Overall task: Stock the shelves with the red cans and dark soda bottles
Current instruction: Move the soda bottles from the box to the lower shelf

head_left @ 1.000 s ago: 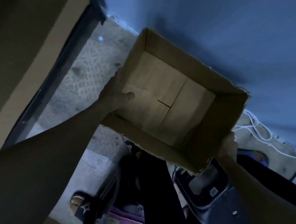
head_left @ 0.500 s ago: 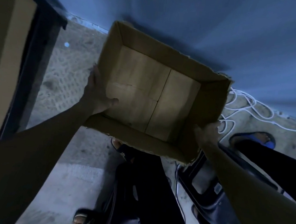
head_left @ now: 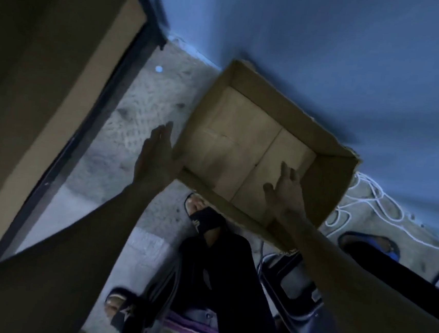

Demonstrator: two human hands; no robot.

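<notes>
Open-topped cardboard box (head_left: 326, 182) lies close against the blue wall (head_left: 331, 56), its interior unobstructed from above; bare floor (head_left: 143, 110) gives passage between its left side and the dark shelf frame (head_left: 100, 109), loose white cord (head_left: 362, 207) clutters the right, and a sandalled foot (head_left: 198, 212) stands just beside the near edge.
</notes>
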